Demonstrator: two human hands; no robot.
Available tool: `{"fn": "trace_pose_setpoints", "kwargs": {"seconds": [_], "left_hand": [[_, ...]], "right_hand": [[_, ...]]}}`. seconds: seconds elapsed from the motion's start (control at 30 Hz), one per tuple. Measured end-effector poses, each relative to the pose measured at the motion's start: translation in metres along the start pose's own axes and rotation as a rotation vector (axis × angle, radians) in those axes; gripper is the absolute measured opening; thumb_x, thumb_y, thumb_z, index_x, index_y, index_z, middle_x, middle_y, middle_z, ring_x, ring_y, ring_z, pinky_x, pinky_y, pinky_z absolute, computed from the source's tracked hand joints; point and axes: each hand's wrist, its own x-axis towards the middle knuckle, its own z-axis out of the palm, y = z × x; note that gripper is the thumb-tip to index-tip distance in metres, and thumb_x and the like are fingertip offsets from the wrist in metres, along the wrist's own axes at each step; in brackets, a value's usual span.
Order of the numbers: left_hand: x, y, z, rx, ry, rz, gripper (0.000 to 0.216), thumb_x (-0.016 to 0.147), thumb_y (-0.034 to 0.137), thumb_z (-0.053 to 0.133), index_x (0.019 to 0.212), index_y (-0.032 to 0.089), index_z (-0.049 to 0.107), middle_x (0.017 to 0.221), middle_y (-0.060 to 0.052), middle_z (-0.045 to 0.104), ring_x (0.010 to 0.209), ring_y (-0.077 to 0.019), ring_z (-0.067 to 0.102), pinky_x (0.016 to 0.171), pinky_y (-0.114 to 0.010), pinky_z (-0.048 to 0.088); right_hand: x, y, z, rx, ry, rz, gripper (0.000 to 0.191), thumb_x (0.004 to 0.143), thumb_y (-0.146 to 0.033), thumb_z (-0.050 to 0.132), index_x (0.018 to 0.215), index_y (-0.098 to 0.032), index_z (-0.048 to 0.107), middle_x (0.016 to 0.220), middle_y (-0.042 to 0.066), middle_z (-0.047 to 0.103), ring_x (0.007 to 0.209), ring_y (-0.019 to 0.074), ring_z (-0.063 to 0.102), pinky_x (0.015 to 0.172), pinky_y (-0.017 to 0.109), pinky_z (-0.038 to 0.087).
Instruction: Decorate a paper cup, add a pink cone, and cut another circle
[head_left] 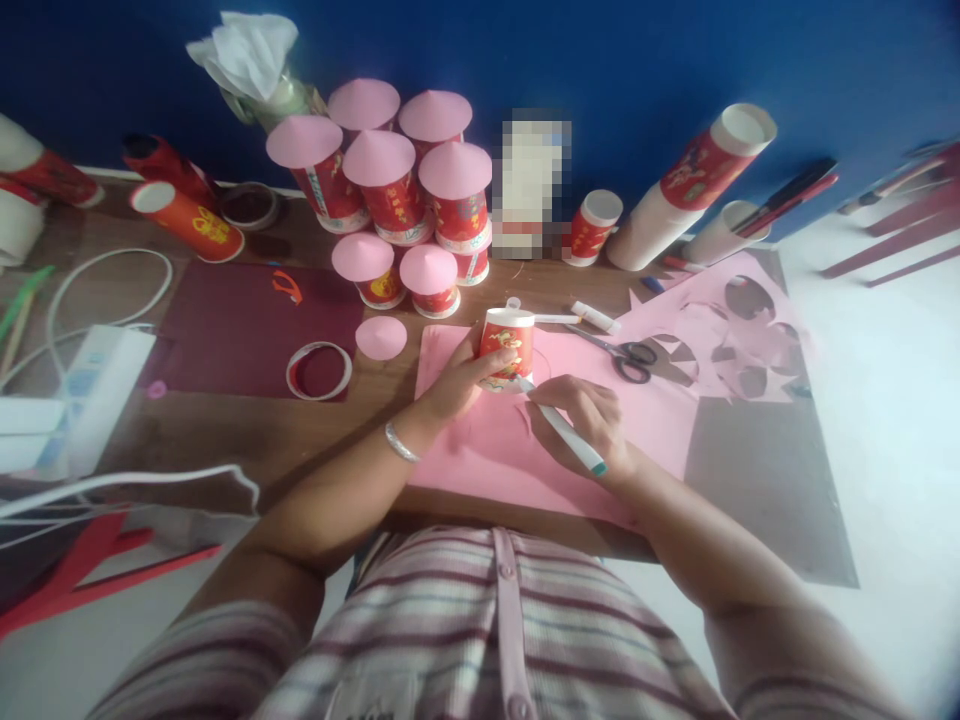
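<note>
My left hand (463,375) is wrapped round a red paper cup (507,343) with gold print and a white rim, held upright above pink paper (480,450). In my right hand (589,410) is a white marker (566,437) with a green end, its tip at the cup's lower edge. Whether the tip touches the cup is too small to tell. Behind my hands lie black-handled scissors (634,360) and a white glue stick (596,318). To the left of the cup is a loose pink paper cone (381,338).
Several red cups with pink cone tops (380,160) stand at the back against a blue wall. Cut pink paper scraps (720,330) lie to the right. A tape roll (319,371) rests on a maroon sheet (225,320) at left, near a white power strip (105,390) and cables.
</note>
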Motion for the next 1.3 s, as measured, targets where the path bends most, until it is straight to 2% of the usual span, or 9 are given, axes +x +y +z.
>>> {"fn": "trace_pose_setpoints", "kwargs": {"seconds": [0.53,1.3], "left_hand": [[-0.0003,-0.0007,-0.0004,-0.014,0.024,-0.004,0.039,0.082,0.041,0.084,0.111,0.021,0.067,0.099,-0.002,0.070,0.092,-0.0184,0.067,0.085,-0.033,0.054],[-0.0009,0.0015,0.0011,-0.009,0.010,0.004,0.033,0.085,0.041,0.082,0.106,0.020,0.067,0.094,-0.002,0.069,0.086,-0.0167,0.066,0.080,-0.030,0.051]], "right_hand": [[-0.0007,-0.0014,-0.0009,-0.006,-0.026,-0.001,0.023,0.092,-0.005,0.064,0.104,-0.023,0.056,0.074,-0.001,0.067,0.059,0.0131,0.064,0.054,0.025,0.052],[0.0019,-0.0046,-0.0019,0.007,-0.015,-0.029,0.021,0.092,-0.006,0.065,0.102,-0.022,0.057,0.071,-0.002,0.068,0.057,0.0126,0.066,0.054,0.024,0.054]]}}
